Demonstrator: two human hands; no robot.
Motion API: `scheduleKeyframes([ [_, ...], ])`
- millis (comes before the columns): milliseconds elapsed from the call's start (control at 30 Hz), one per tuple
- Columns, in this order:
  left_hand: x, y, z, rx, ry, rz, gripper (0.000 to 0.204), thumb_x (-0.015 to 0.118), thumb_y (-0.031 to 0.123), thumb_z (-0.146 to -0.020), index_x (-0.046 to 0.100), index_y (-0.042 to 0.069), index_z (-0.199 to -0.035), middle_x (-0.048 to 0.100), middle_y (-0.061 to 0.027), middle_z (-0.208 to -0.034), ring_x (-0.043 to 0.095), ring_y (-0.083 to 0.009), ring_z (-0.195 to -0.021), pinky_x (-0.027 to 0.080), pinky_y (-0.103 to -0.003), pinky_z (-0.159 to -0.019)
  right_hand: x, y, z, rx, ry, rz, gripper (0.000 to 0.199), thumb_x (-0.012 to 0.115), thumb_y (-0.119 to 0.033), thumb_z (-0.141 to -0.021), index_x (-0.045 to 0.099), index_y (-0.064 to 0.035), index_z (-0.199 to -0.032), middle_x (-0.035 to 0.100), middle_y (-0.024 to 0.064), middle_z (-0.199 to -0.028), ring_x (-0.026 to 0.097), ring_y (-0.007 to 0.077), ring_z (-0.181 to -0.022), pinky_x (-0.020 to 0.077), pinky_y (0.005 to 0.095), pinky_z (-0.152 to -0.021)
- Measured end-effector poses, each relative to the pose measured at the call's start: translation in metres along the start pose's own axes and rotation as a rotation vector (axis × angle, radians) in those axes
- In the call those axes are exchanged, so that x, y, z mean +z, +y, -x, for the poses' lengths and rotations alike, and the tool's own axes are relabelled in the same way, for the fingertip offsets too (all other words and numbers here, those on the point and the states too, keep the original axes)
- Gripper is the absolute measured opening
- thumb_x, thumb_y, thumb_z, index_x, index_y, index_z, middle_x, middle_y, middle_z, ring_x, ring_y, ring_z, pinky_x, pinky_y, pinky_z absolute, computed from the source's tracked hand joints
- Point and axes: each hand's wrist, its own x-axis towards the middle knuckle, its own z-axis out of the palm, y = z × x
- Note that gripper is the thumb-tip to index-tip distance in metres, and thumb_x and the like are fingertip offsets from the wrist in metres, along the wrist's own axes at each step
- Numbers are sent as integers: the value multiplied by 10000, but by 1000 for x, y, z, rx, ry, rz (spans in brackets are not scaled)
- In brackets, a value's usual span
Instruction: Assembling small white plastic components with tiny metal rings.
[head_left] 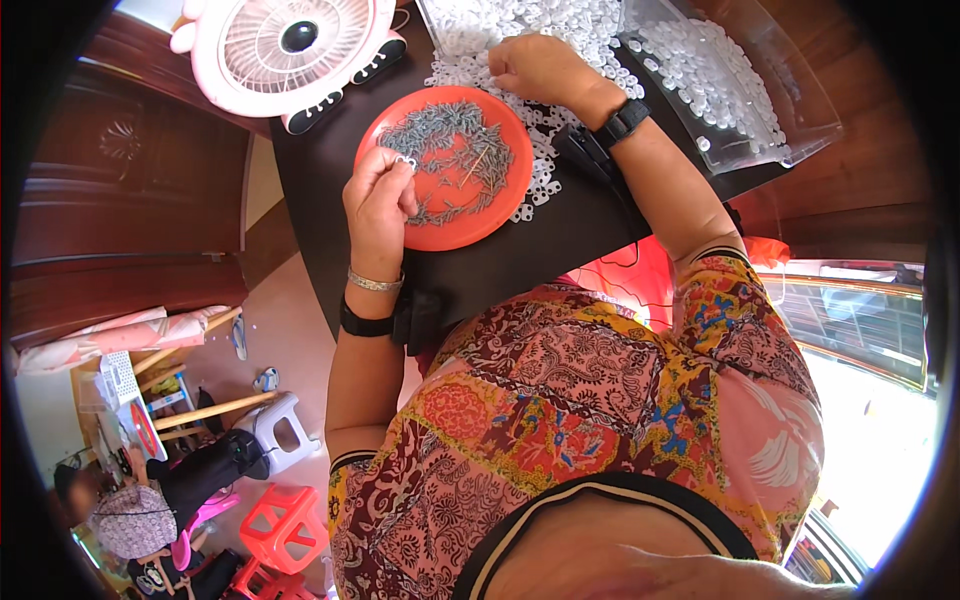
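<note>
My left hand is closed in a pinch over the left side of a red-orange round plate. Between its thumb and fingertips is a small white plastic piece. Many small grey screw-like pins lie scattered on the plate. My right hand rests at a heap of small white plastic pieces beyond the plate. Its fingers are curled together, and whatever they may hold is too small or hidden to make out.
A white and pink fan stands at the far left of the dark table. A clear bin of white pieces is at the far right. Red stools and a grey stool stand on the floor, near another person.
</note>
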Motion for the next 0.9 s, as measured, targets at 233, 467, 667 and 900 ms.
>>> scheduleKeyframes([
  [233, 10, 9, 5, -17, 58, 54, 125, 500, 92, -884, 506, 38, -772, 479, 3, -594, 422, -65, -507, 329, -204, -473, -15, -18, 3, 46, -43, -892, 177, 683, -105, -817, 643, -25, -970, 640, 13, -801, 579, 76, -713, 476, 227, -672],
  [467, 14, 29, 14, -18, 52, 24, 138, 486, 147, -906, 522, 51, -813, 493, -2, -634, 482, -91, -540, 348, -210, -488, -33, -68, 18, -18, -264, -1501, 166, 661, -121, -863, 648, -21, -995, 665, 17, -869, 589, 70, -746, 478, 205, -683],
  [667, 19, 30, 14, -82, 47, 47, 142, 489, 150, -900, 530, 56, -801, 502, -1, -630, 482, -84, -534, 343, -203, -485, -32, -85, 23, -57, -307, -1541, 171, 661, -129, -868, 647, -33, -1008, 648, 4, -853, 585, 63, -729, 478, 203, -688],
  [900, 21, 22, 13, -56, 73, 127, 131, 522, 105, -877, 511, 36, -767, 471, -1, -589, 434, -75, -511, 357, -215, -476, -32, -89, 24, -89, -299, -1477, 156, 660, -96, -867, 649, -22, -1004, 645, 4, -849, 570, 59, -737, 471, 202, -693],
])
